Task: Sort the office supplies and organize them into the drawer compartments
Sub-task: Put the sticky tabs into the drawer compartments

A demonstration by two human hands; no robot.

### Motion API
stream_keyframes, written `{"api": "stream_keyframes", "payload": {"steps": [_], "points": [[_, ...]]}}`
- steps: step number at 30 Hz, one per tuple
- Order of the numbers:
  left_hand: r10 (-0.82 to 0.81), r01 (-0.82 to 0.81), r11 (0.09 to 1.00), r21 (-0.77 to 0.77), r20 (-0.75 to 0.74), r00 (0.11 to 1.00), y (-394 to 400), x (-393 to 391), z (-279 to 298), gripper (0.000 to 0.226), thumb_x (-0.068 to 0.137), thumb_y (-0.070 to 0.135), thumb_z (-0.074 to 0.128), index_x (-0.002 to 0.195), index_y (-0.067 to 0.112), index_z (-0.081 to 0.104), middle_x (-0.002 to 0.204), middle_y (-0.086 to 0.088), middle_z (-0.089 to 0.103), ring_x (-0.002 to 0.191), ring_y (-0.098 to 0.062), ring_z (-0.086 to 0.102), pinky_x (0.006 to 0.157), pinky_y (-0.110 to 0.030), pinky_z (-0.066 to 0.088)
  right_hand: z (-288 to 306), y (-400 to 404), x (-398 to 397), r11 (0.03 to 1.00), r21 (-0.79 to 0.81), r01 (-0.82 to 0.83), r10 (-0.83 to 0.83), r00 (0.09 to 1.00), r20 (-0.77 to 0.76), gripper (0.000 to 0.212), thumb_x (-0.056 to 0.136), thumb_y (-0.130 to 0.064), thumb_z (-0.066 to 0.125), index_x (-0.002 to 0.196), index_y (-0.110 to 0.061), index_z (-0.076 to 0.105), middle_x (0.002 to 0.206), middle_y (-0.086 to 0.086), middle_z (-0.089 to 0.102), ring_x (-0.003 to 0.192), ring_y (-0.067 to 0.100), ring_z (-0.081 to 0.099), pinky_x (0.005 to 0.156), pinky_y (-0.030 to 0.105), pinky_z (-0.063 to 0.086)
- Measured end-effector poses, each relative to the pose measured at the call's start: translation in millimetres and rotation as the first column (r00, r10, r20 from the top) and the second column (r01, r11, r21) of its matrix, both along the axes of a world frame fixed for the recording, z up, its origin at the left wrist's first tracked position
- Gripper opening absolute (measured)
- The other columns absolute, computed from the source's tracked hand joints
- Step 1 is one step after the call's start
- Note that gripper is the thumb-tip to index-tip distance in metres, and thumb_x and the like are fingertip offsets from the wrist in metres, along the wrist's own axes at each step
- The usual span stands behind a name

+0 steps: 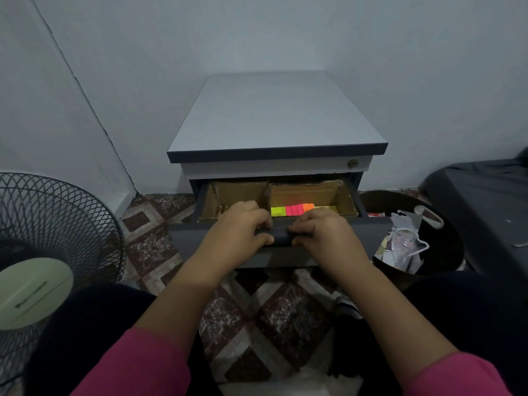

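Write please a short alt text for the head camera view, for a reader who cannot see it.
Both hands, left hand and right hand, hold the handle of a partly open drawer in a grey cabinet. Cardboard dividers split the drawer; bright sticky notes lie in the right compartment.

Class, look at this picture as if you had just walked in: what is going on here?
A person sits on the floor facing a small drawer cabinet. Both hands grip the front edge of the top drawer, the left hand beside the right hand, and the drawer is only partly open. Inside, cardboard dividers form compartments. The right compartment holds a row of neon sticky notes in yellow-green, pink and orange. What lies in the left compartment is too dark to tell. A dark bin of scraps stands to the right.
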State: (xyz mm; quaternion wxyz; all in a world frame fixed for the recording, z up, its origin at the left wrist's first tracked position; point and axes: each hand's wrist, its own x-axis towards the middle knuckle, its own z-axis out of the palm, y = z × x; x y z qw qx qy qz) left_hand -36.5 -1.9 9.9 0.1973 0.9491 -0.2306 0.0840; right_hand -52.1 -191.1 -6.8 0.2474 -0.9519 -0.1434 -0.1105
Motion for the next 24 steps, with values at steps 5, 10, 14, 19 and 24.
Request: {"api": "stream_keyframes", "payload": {"steps": [5,10,14,19,24], "points": [[0.084,-0.082,0.996,-0.019,0.106,0.991,-11.9,13.8,-11.8,0.019,0.088,0.02,0.067,0.1,0.008,0.074,0.098,-0.006,0.06,0.096,-0.022,0.055,0.08,-0.03,0.043,-16.4,12.2,19.3,0.995,-0.046,0.088,-0.082,0.989,0.124,0.022,0.081,-0.008,0.071,0.102,-0.013,0.075,0.096,0.008,0.063,0.099,0.03,0.055,0.074,0.037,0.049],[0.119,-0.142,0.987,0.076,0.25,0.961,-21.7,36.4,-25.8,0.007,0.078,0.008,0.074,0.075,0.002,0.073,0.078,-0.011,0.062,0.07,-0.028,0.061,0.055,-0.032,0.049,-14.9,16.9,43.1,0.985,-0.094,0.146,-0.125,0.971,0.206,0.03,0.069,0.003,0.077,0.094,-0.013,0.077,0.08,0.01,0.065,0.083,0.033,0.06,0.059,0.032,0.045],[0.136,-0.166,0.979,0.118,0.232,0.963,-26.2,47.3,-26.2,0.01,0.07,-0.007,0.074,0.071,0.001,0.069,0.071,-0.011,0.057,0.063,-0.028,0.056,0.046,-0.028,0.036,-5.8,19.3,59.3,0.974,-0.167,0.15,-0.116,0.973,0.199,0.029,0.085,0.0,0.063,0.108,-0.016,0.073,0.094,0.009,0.063,0.092,0.027,0.056,0.064,0.032,0.044],[0.19,-0.224,0.964,0.147,0.214,0.958,-29.7,61.4,-25.1,0.027,0.087,-0.006,0.053,0.109,0.004,0.064,0.1,-0.012,0.055,0.091,-0.028,0.054,0.061,-0.031,0.037,2.6,25.3,82.1,0.944,-0.266,0.193,-0.154,0.975,0.16,0.029,0.091,0.0,0.052,0.109,-0.014,0.07,0.101,0.008,0.06,0.097,0.024,0.054,0.063,0.028,0.034],[0.221,-0.258,0.948,0.187,0.197,0.955,-34.5,73.6,-21.1,0.022,0.09,-0.005,0.047,0.106,0.004,0.059,0.105,-0.011,0.052,0.093,-0.026,0.053,0.062,-0.029,0.032,7.6,27.9,97.3,0.93,-0.303,0.207,-0.176,0.976,0.127,0.029,0.088,0.006,0.05,0.104,-0.008,0.069,0.101,0.01,0.06,0.093,0.025,0.056,0.061,0.028,0.034]]}}
